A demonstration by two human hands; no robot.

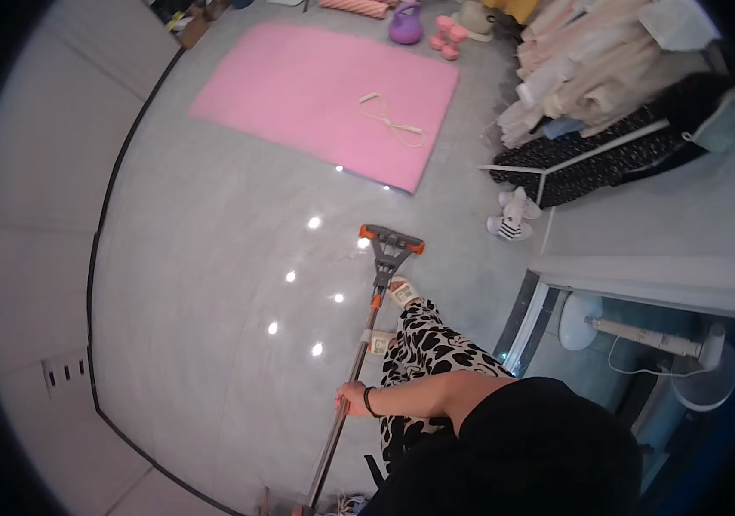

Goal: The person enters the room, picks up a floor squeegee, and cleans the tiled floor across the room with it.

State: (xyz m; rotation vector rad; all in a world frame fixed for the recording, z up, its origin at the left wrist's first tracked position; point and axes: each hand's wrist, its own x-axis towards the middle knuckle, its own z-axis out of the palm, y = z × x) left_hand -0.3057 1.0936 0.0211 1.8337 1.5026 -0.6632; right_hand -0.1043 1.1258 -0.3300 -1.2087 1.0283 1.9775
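Note:
My right hand (pixel 352 399), with a dark band at the wrist, is wrapped round the grey metal pole of a sponge mop (pixel 355 365). The pole slants from the bottom edge up to the mop head (pixel 391 239), which is grey with orange ends and rests on the shiny grey floor (pixel 212 258). Just below the head, two feet in light slippers (pixel 403 293) stand beside the pole, under heart-patterned trousers (pixel 445 344). My left hand is out of sight.
Ahead lies a pink mat (pixel 324 95) with a corded handle item (pixel 389 120) on it. Behind it stand a purple kettlebell (pixel 405 23) and pink dumbbells (pixel 447 38). At right are a clothes rack (pixel 587 150), striped shoes (pixel 509 227) and a glass-edged doorway (pixel 532 318). A pale wall (pixel 32 258) runs along the left.

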